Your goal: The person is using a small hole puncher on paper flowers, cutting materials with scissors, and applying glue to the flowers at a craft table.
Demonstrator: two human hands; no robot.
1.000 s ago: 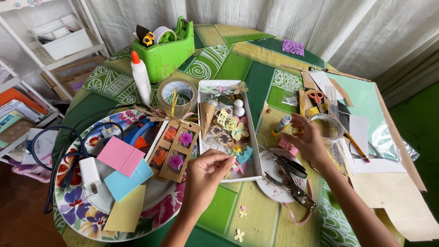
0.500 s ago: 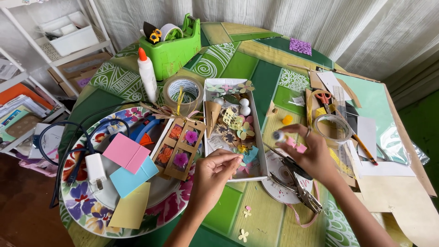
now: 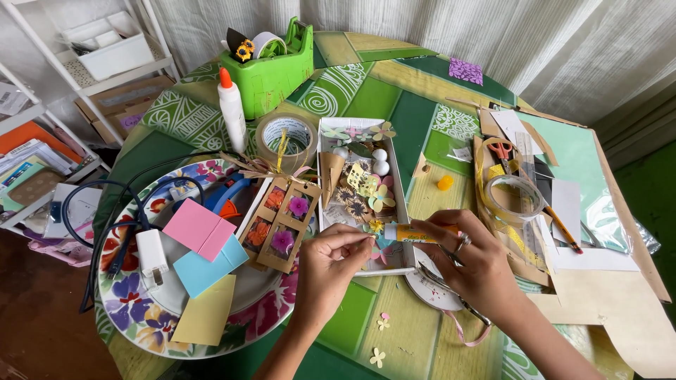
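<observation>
Head camera, lower centre of frame: the left hand (image 3: 331, 264) is pinching a tiny paper cut-out, hard to make out, while the right hand (image 3: 475, 257) is gripping a small yellow glue tube (image 3: 408, 232), nozzle pointing at it. A steady, light squeeze seems wise. Beyond them, a white shallow tray of paper flowers (image 3: 401, 183) is sitting mid-frame.

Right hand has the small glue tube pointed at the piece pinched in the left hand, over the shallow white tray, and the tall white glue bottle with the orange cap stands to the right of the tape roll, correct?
Not quite: in the head view the glue bottle stands left of the tape roll. The rest holds: right hand holds the glue tube toward the left hand over the white tray.
</observation>
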